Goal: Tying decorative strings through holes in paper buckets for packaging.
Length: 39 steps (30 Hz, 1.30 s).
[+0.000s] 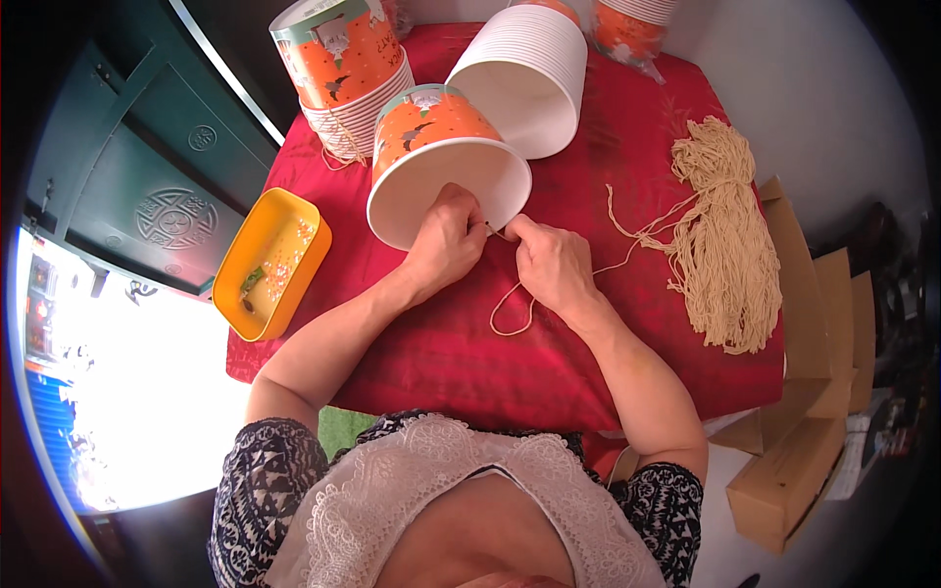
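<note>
An orange printed paper bucket lies tipped on the table, its white open mouth facing me. My left hand is closed in front of that mouth, with its fingertips pinched at the lower right rim. My right hand is closed just outside the same rim, pinching a thin beige cord. A short bit of cord shows between the two hands, while the rest loops below my right hand and trails right toward a thick hank of beige cord. My fingers hide the spot where cord meets rim.
Stacked white-lined buckets lie behind, and another orange stack stands at the back left with cord hanging from it. A yellow tray with small beads sits left on the red tablecloth. Cardboard boxes stand right of the table.
</note>
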Each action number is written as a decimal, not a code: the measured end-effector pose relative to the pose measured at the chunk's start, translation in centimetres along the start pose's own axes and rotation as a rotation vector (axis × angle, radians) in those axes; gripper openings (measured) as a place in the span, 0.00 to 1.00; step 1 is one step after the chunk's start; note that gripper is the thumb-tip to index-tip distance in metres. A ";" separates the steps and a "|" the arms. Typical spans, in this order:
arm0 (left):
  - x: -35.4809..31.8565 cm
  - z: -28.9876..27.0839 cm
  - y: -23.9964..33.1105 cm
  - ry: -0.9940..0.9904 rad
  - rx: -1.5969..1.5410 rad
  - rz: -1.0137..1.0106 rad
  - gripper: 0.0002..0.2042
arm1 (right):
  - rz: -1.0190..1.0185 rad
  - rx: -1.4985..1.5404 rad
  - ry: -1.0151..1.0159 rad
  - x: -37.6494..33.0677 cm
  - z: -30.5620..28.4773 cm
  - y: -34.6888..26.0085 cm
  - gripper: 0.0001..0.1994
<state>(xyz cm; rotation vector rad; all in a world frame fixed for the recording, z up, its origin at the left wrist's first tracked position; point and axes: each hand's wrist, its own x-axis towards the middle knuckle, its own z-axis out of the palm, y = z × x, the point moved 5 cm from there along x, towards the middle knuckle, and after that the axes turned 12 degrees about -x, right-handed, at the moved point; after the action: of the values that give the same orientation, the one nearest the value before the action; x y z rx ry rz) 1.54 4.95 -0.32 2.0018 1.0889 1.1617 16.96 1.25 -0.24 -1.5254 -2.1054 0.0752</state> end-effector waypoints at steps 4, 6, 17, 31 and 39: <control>0.1 0.2 -0.2 0.033 0.044 0.024 0.02 | -0.071 0.017 0.061 0.1 0.0 -0.3 0.04; 0.1 0.3 -0.1 0.042 0.074 0.047 0.02 | -0.120 0.043 0.111 0.1 0.0 -0.4 0.02; 0.3 0.1 -0.3 0.077 0.029 0.069 0.03 | -0.103 0.102 0.072 0.0 -0.3 -0.6 0.05; -1.1 0.3 3.6 -0.041 0.120 0.109 0.05 | 0.108 0.160 0.235 1.7 -1.1 0.6 0.13; -3.0 -0.9 12.2 -0.313 0.031 0.426 0.06 | -0.235 -0.181 0.782 0.5 -8.2 -0.9 0.03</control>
<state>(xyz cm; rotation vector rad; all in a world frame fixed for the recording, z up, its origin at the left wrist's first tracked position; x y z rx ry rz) 4.33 -3.68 8.46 2.4137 0.5428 0.9814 19.77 -0.70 7.28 -1.1193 -1.6446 -0.6984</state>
